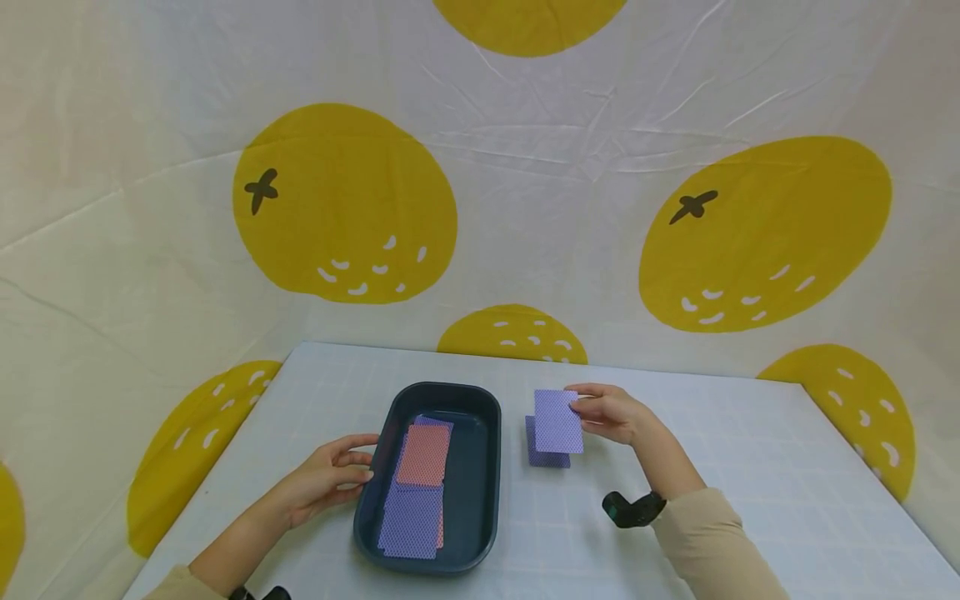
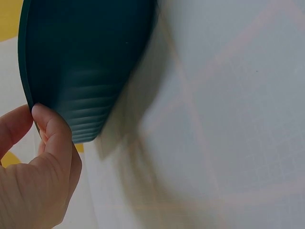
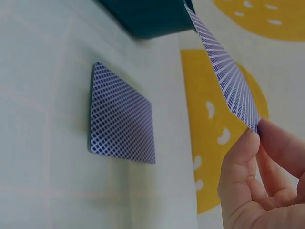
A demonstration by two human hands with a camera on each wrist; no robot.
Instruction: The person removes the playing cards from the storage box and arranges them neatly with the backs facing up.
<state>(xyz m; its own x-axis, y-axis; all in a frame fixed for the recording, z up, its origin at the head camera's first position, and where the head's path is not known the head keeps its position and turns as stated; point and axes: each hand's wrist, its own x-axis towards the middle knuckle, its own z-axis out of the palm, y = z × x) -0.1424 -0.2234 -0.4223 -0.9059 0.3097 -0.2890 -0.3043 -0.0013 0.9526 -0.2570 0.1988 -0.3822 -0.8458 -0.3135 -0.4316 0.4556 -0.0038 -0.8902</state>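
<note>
My right hand (image 1: 611, 414) pinches a purple-backed playing card (image 1: 557, 421) by its right edge, between thumb and fingers, in the air. Below it, a small stack of purple-backed cards (image 3: 123, 117) lies on the table. To the left stands a dark teal tray (image 1: 472, 517). Inside the tray lie overlapping cards: a red-backed card (image 1: 423, 454) on top and purple-backed cards (image 1: 411, 521) below it. My left hand (image 1: 330, 477) holds the tray's left rim with thumb and fingers, seen closely in the left wrist view. The card's face is hidden.
The table (image 1: 750, 467) has a pale checked cover. Behind it hangs a white cloth (image 1: 540, 233) printed with large yellow fruit. A black wrist camera (image 1: 633, 509) sits on the right wrist.
</note>
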